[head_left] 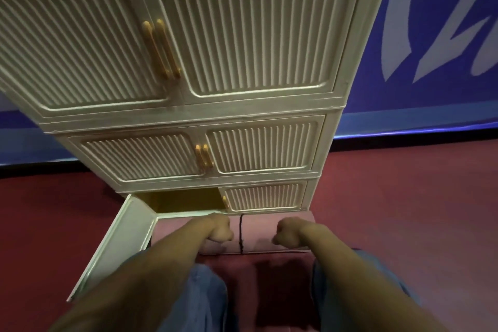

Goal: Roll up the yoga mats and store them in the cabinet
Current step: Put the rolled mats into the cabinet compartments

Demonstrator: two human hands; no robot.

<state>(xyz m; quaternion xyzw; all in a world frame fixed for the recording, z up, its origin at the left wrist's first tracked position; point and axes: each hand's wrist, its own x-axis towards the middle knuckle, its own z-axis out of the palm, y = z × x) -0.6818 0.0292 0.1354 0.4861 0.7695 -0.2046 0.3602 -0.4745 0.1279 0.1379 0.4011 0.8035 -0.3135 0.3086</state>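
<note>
Pink rolled yoga mat (pixel 258 234), tied w/ a thin black cord (pixel 241 233) round its middle, is lying crosswise on the dark red floor (pixel 404 210), just in front of the cream cabinet (pixel 204 118). Person is kneeling over it, w/ both arms reaching fwd. Left hand (pixel 219 229) is resting on the roll left of the cord, fingers curled under into a loose fist; right hand (pixel 287 232) is doing the same on the right side. Fingertips are hidden under the knuckles, so whether they're gripping the mat or just pressing on it can't be told. Bottom left door (pixel 116 245) is standing open toward the person, showing a yellowish compartment (pixel 186 201); bottom right door (pixel 265 197) is shut, as are the upper pairs w/ gold handles. Likely step: lifting or sliding the roll into that opening. Risks, as a guess: the roll is looking wider than the half-open gap, so going in crosswise it'd probably be jamming against the shut right door or frame; it prob. needs turning end-first. Open door is sitting close to the left arm & could be getting knocked. Cord slipping off would be letting the roll spring loose.
</note>
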